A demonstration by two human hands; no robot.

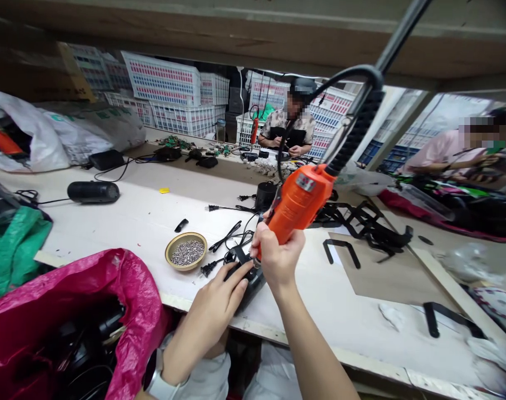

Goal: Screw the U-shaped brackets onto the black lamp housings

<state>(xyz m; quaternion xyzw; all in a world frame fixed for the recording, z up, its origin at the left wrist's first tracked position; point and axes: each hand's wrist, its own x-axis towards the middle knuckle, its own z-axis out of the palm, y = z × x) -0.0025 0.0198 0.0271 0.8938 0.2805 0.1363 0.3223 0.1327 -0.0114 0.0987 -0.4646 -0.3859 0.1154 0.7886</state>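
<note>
My right hand (277, 253) is wrapped round an orange electric screwdriver (300, 200), tilted, with a black coiled sleeve and cable at its top end. Its lower tip points down at a black plastic device (250, 291) near the table's front edge; my right hand hides the contact point. My left hand (219, 303) lies over the device with its fingers across the top, holding it at its left side. Left of the device is a round bowl (186, 236) of small metal screws. A black power cord with a plug (211, 268) lies between bowl and device.
A pink sack (128, 272) of black parts stands at the left front. Black U-shaped brackets (342, 244) lie to the right. A black cylindrical device (93, 192) rests at the left. A shelf (194, 28) hangs overhead. Two other people sit or stand beyond the table.
</note>
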